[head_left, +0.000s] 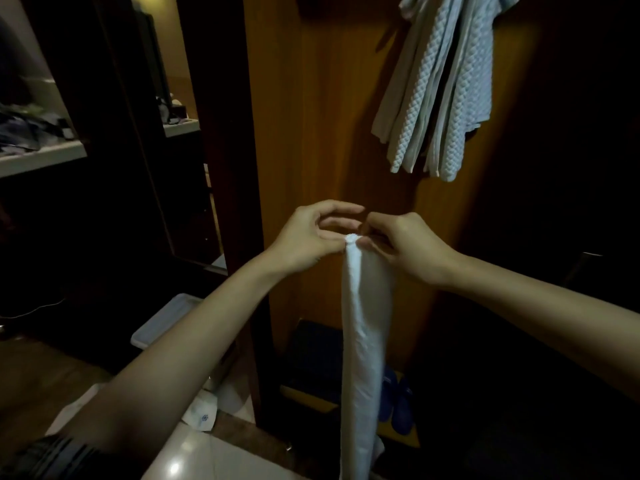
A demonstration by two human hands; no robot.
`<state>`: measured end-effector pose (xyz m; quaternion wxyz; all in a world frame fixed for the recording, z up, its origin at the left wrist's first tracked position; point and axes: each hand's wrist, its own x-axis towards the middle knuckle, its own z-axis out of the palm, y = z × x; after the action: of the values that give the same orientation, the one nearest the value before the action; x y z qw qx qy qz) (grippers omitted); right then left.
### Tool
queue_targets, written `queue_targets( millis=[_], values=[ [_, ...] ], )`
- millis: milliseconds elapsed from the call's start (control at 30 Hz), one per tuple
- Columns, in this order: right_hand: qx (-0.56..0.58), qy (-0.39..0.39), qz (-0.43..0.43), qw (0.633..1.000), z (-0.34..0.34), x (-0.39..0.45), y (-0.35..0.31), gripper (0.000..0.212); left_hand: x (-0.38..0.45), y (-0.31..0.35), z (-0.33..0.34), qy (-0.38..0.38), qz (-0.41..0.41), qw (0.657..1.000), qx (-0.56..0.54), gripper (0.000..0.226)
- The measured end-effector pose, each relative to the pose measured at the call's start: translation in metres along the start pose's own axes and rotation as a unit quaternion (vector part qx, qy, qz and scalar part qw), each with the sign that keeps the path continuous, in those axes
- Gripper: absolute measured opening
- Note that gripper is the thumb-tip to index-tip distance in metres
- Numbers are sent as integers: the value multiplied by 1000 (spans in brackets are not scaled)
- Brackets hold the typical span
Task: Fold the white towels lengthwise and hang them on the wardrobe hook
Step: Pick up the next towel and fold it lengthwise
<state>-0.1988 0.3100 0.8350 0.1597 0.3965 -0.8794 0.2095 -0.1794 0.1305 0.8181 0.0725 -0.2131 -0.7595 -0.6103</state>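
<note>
Off to your left, a pale shelf (41, 157) carries a dim heap of clothes, and nothing there looks like part of this job; no further white towel shows in this dark view, so you cannot tell how many are left. Your left hand (311, 233) comes in at centre, thumb and a fingertip nipping the top end of the white towel (363, 327), with the other fingers arched loosely above it and holding nothing. The towel already hangs as one long narrow strip, straight down from your hands to the bottom of the view, so the lengthwise fold on this one looks finished or nearly so. Your right hand (398, 244) meets the left at the same top end, fingers curled in and pinching the bunched corners together, knuckles almost touching those of the other hand. Up and to the right, quilted pale-blue cloths (446, 88) already hang against the wooden wardrobe panel (311, 109); the hook itself is hidden behind them. What remains, by my reckoning, is lifting this strip well above where you hold it and draping it there.
</note>
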Motion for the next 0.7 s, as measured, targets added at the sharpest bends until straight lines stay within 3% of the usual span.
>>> queue_targets(
  millis=[233, 367, 533, 600, 667, 700],
  values=[
    [5, 10, 2, 1000, -1, -2, 1, 15, 4, 6, 1, -27, -3, 999, -22, 45],
    [-3, 32, -5, 999, -3, -1, 1, 4, 6, 14, -2, -56, 8, 997, 49, 56],
    [-24, 79, -14, 997, -6, 1, 1, 17, 13, 20, -8, -48, 5, 995, 84, 64],
    [-11, 118, 19, 993, -4, 1, 5, 32, 13, 21, -10, -47, 6, 997, 69, 65],
    [168, 105, 104, 975, -4, 0, 10, 56, 12, 21, -11, -47, 9, 997, 54, 65],
    [322, 76, 149, 932, -6, -1, 10, 65, 12, 21, -11, -48, 10, 998, 44, 65]
  ],
)
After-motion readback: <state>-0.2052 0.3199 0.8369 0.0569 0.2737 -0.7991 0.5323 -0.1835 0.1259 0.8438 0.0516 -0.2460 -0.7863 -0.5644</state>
